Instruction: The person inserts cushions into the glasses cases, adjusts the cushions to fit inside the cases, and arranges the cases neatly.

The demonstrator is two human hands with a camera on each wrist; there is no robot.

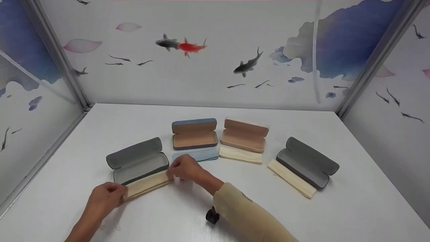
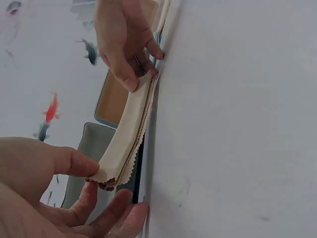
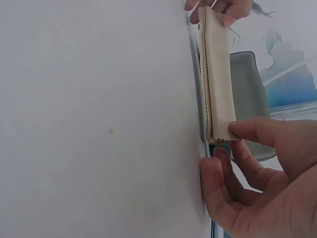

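A folded cream cleaning cloth (image 1: 147,185) with zigzag edges is stretched between both hands, in front of the open grey glasses case (image 1: 139,158) on the left. My left hand (image 1: 104,198) pinches its near-left end between thumb and finger. At the other end my right hand (image 1: 186,168) pinches it the same way. In the left wrist view the layered cloth (image 2: 126,134) bends slightly between the two grips. The right wrist view shows the cloth's end (image 3: 220,89) under the right thumb, with the grey case behind.
An open blue case (image 1: 195,138) has a blue folded cloth (image 1: 201,154) before it. Beside it, an open pink case (image 1: 243,139) has a cream cloth (image 1: 240,155). Another grey case (image 1: 302,166) and cream cloth (image 1: 292,178) lie right. A black object (image 1: 212,215) shows by the right sleeve.
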